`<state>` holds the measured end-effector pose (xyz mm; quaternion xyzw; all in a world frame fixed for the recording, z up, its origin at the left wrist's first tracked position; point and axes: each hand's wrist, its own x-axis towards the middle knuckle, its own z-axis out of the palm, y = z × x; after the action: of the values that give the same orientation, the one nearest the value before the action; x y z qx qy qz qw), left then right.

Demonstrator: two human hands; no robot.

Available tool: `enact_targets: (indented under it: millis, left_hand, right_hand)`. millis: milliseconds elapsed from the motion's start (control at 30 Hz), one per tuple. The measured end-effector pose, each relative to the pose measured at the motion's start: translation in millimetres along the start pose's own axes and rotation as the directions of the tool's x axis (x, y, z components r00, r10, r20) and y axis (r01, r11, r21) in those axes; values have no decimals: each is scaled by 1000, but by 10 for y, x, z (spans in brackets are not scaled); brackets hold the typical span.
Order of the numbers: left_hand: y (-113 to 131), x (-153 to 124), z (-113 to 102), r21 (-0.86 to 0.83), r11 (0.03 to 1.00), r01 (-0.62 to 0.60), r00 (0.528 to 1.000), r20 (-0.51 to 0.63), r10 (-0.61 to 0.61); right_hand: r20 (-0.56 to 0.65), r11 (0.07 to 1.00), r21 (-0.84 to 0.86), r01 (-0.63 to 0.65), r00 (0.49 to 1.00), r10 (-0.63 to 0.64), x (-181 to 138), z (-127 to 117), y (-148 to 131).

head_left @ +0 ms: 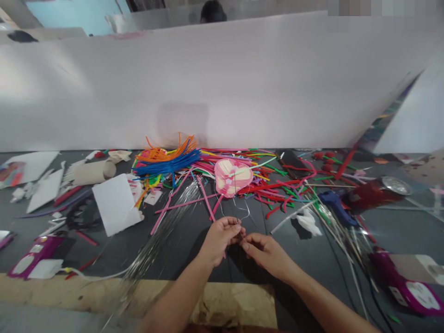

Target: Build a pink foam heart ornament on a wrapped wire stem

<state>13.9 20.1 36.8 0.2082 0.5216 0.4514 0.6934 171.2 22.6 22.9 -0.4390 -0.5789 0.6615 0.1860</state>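
My left hand (222, 241) is closed, thumb and fingers pinching a thin wire (235, 206) that rises from the grip. Beside it my right hand (267, 254) pinches the lower end of a thin reddish strand at the left fingertips; the exact contact is too small to make out. Just beyond the hands is a pink and cream flower-like piece (233, 178), made of rounded petals. Fine silvery wires curl out below it. A pale green strip (265, 162) crosses its top right.
Colourful pipe cleaners (169, 164) lie heaped behind. A bundle of silvery wires (163, 222) stretches on the left, near a white card (116, 203) and cardboard tube (93, 172). At right are a blue glue gun (338, 208), red can (376, 194) and purple device (409, 282).
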Motion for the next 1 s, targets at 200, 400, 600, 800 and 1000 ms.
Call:
enact_targets:
  millis: [200,400,600,800,1000]
  left_hand:
    - [-60,-12,-10,-29,999,23,1000,11,-23]
    - [-38,39,-17,-104,995,-10,998,-60,3]
    - [23,-17,-147,-56,998,-17,999,-50,14]
    - [-80,-123,-257,54,998,-10,1000,10,9]
    - [-109,-220,-353,130,992,0,1000,7,-1]
  right_hand:
    - [14,992,-72,-107,994,109,-181,-6,53]
    - [96,972,-208,-109,987,131,-362,11,134]
    - [-42,987,-145,-73,997,68,-487,-376,-80]
    - [-505,956,208,207,860,-76,-388,-794,-570]
    - [-313,877,462,131,949,24,-328,-541,-554]
